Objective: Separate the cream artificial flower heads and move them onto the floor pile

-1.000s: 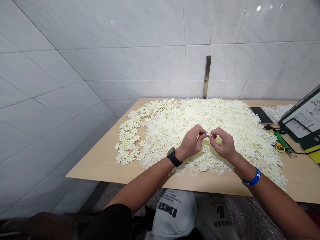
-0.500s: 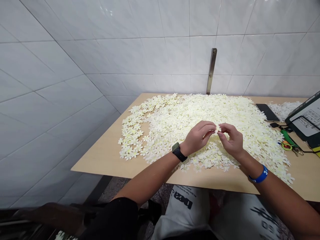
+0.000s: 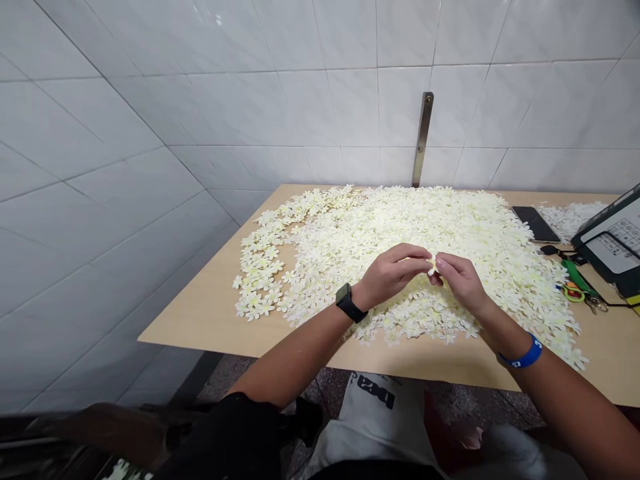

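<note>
My left hand and my right hand meet over a broad heap of pale yellow-white artificial flowers. Between their fingertips is one small artificial flower, pinched from both sides and partly covered by the fingers. A black watch sits on the left wrist and a blue wristband on the right. Toward the left, a curved band of flowers with yellower centres lies apart from the main heap.
The wooden tabletop stands against a tiled wall with a metal strip. At the right lie a phone, a pile of small white pieces, green-handled scissors, keys and a dark box.
The flower has turned between my fingertips, and my right fingers have shifted their grip, curling beneath it. The view has also swung slightly.
</note>
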`<state>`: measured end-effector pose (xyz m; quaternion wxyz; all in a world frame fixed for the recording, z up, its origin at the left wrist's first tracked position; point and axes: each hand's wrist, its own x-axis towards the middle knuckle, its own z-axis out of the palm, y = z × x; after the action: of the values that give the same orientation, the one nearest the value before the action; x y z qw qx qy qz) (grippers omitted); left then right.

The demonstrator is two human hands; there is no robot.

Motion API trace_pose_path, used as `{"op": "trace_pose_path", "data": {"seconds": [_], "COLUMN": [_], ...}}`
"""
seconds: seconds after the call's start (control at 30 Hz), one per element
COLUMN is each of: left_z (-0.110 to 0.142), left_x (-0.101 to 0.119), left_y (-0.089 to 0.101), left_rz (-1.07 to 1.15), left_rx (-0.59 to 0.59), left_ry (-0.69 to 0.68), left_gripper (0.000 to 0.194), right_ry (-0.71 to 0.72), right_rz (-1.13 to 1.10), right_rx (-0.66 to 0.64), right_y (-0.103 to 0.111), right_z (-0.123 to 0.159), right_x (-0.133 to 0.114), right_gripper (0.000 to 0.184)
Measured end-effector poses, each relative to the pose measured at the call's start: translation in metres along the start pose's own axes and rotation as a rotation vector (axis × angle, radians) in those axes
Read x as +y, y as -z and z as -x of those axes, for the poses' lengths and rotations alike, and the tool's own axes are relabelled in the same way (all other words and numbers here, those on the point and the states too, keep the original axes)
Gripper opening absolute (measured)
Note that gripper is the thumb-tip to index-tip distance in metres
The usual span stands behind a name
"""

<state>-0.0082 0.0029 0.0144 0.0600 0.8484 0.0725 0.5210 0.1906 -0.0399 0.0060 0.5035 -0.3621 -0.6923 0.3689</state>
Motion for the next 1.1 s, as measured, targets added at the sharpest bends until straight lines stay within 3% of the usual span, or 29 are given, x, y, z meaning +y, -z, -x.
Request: {"op": "trace_pose_path", "data": {"seconds": [0.07,0.2,0.37,0.47,0.63,0.77,0.93,1.0,1.1], "left_z": [0.0,-0.002,-0.005,-0.005,-0.004,-0.005,0.0,0.004,0.008], "left_x": [0.0,-0.001,-0.001,0.0,0.001,-0.001,-0.006,-0.008,-0.012], "left_y": [0.0,0.0,0.003,0.003,-0.003,-0.002,-0.003,-0.004,-0.005], "left_rz": [0.091,0.381,0.528,0.515,0.5,0.491,0.527,0.447,0.173], "left_rx": [0.015,0.053,-0.139,-0.146,-0.117,-0.143,-0.132,-0.113,-0.097], "left_ry": [0.088,0.393,0.598,0.653,0.655,0.703,0.732,0.665,0.439], "left_gripper": [0.015,0.022,0.034,0.033,0.019,0.008,0.007,0.011,0.016], "right_ry": [-0.002,0.066,0.31,0.444,0.405,0.396,0.419,0.429,0.428], "right_rz": [0.038,0.118,0.447,0.576,0.574,0.551,0.562,0.554,0.549], "right_rx": [0.02,0.016,0.051,0.091,0.166,0.15,0.151,0.157,0.17], "right_y": [0.001,0.002,-0.005,-0.008,-0.008,-0.007,-0.008,-0.009,-0.009], "right_z": [0.0,-0.001,0.002,0.004,0.002,0.0,-0.001,-0.001,-0.001], "right_x": [0.0,-0.004,-0.007,-0.005,0.002,0.006,0.007,0.006,0.006], "right_gripper": [0.04,0.037,0.032,0.026,0.024,0.026,0.027,0.025,0.02]}}
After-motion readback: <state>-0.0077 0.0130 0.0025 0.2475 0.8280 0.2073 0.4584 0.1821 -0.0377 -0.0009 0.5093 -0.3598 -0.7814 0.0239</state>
